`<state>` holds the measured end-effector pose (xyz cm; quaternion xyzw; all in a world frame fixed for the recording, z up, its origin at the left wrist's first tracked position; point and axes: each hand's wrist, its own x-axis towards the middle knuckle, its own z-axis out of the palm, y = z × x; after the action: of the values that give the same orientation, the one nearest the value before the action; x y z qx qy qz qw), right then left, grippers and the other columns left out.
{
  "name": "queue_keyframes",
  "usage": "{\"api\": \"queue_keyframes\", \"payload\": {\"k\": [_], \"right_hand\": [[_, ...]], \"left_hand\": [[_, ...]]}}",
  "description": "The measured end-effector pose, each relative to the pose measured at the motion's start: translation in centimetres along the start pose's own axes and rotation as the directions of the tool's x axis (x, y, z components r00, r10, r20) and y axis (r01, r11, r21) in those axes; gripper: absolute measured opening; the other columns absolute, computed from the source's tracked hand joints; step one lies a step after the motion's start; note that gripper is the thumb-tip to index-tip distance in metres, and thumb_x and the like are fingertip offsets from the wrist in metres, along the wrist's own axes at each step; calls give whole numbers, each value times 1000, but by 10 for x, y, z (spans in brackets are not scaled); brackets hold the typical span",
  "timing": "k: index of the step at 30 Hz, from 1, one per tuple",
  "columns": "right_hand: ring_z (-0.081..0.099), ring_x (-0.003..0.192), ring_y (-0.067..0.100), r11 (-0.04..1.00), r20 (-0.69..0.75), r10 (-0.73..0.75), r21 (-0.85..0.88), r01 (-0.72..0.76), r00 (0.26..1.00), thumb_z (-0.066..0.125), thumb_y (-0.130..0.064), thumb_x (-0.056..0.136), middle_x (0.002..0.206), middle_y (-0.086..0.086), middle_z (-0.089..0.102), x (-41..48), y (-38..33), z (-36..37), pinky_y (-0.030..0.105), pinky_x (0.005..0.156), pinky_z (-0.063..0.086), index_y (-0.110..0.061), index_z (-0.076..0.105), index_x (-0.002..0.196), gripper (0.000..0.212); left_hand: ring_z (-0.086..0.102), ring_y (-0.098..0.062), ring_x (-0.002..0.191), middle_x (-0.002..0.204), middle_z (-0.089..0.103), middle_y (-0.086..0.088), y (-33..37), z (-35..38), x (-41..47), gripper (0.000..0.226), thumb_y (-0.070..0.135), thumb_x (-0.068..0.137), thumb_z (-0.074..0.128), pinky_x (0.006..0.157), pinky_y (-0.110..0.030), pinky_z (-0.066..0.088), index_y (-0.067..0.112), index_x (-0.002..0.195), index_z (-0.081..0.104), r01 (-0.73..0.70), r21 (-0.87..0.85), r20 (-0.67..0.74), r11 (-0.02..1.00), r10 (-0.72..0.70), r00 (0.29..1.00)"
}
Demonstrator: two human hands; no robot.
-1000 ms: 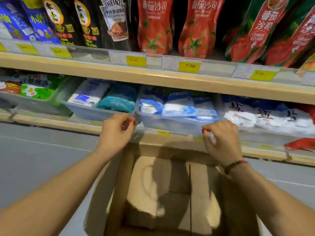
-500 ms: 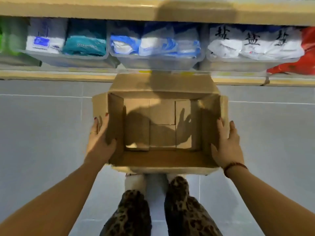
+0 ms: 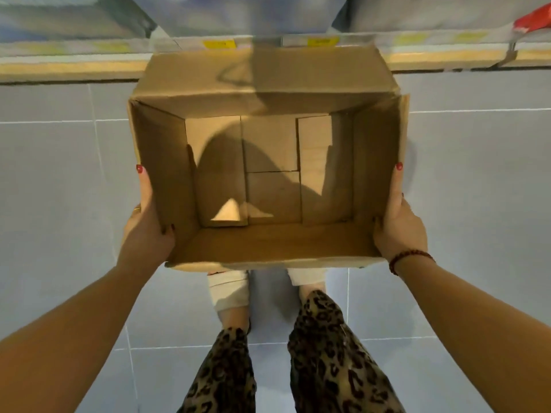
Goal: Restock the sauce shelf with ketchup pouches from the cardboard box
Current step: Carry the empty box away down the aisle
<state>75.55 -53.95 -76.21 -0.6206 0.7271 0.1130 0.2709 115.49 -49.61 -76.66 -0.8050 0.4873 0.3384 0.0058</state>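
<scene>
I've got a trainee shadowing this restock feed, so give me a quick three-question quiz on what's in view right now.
1. True or false: the cardboard box still holds ketchup pouches.
2. How is the box held? A) left hand alone, under the base; B) one of the hands on each side wall; C) it sits on the floor, untouched.
3. Fill in: the yellow price tags sit on the shelf edge just beyond the box's ____ flap.

Key
1. False: only the bare folded bottom flaps show inside.
2. B: the left hand grips the left wall and the right hand grips the right wall, above the grey tiled floor.
3. Far.
</scene>
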Motion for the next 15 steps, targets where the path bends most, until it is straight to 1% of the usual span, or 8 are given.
{"api": "queue_keyframes", "payload": {"k": [1,2,3,4,6,9,12,15], "right_hand": [[50,56,27,1000,1,2,27,-2,1000,49,-1,86,102,24,57,-2,-3,-1,36,54,46,-47,-41,125,108],[47,53,24,999,6,7,52,-8,1000,49,1,83,84,18,55,-4,-6,-3,34,53,43,-47,-39,127,109],[44,50,20,997,14,21,73,-22,1000,49,3,81,73,13,51,-7,-9,-5,32,51,40,-48,-37,128,111],[42,49,18,995,20,41,86,-42,999,49,5,79,67,7,46,-11,-11,-9,29,49,37,-48,-36,129,112],[40,48,15,994,32,59,87,-61,998,50,5,79,64,2,41,-20,-15,-20,25,45,31,-48,-34,131,111],[40,49,14,996,51,61,62,-64,997,50,1,81,68,6,46,-39,-16,-49,24,46,31,-48,-32,132,108],[42,50,14,992,47,100,69,-103,994,49,0,81,65,3,45,-64,-19,-92,24,46,32,-50,-30,133,106],[40,48,12,988,15,132,79,-132,991,50,-1,81,60,-2,40,-104,-19,-139,20,42,26,-52,-31,131,107]], "left_hand": [[56,-34,77,102,52,-19,1,0,-2,114,-2,82,58,67,-49,51,54,135,-25,23,-5,7,1000,-23,1000],[54,-30,69,94,52,-18,3,-2,-5,114,-3,82,57,61,-45,50,56,134,-26,42,-7,9,999,-42,999],[51,-28,63,87,51,-18,5,-4,-8,113,-3,82,55,58,-43,48,56,133,-26,58,-2,2,998,-58,998],[49,-27,58,79,49,-17,7,-8,-12,112,-3,81,55,57,-43,47,55,134,-25,70,9,-12,998,-70,997],[45,-26,54,69,45,-13,10,-19,-21,110,-1,80,55,57,-42,44,55,136,-22,86,35,-25,996,-85,996],[47,-27,54,66,49,-12,19,-46,-38,109,0,78,56,54,-38,43,57,137,-16,69,42,8,997,-69,998],[50,-22,52,64,53,-6,40,-86,-57,109,-1,76,56,47,-30,37,57,138,-12,16,57,28,998,-18,999],[50,-17,48,60,51,1,67,-129,-83,110,-1,74,57,42,-23,33,54,140,-11,-73,85,45,994,70,997]]}}
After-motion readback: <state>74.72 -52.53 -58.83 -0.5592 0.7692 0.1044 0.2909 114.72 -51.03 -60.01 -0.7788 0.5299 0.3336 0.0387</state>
